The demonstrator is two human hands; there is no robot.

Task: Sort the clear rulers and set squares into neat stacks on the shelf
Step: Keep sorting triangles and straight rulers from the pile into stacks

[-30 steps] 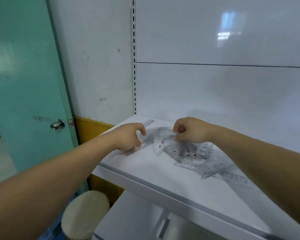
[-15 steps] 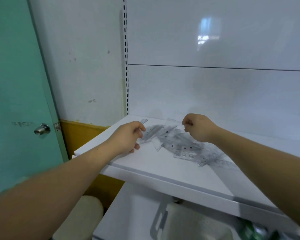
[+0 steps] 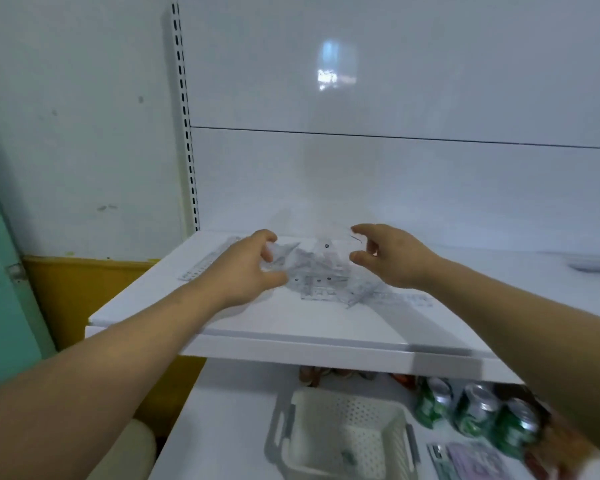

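A loose pile of clear rulers and set squares (image 3: 317, 280) is spread on the white shelf (image 3: 222, 327), between the two hands. The left hand (image 3: 246, 271) is half curled, its fingertips (image 3: 266, 252) against the pile's left edge; whether anything is gripped cannot be told. The right hand (image 3: 392, 259) is spread wide in a C just right of the pile, with nothing clasped. One ruler (image 3: 207, 265) is laid apart, left of the left hand.

No text, brand or number can be read anywhere. The clear rulers and set squares (image 3: 317, 278) at the centre of the frame show only fine scale ticks, their figures too blurred to make out. Print on the green cans (image 3: 475, 414) and the flat packet (image 3: 475, 460), lower right, is unreadable too.
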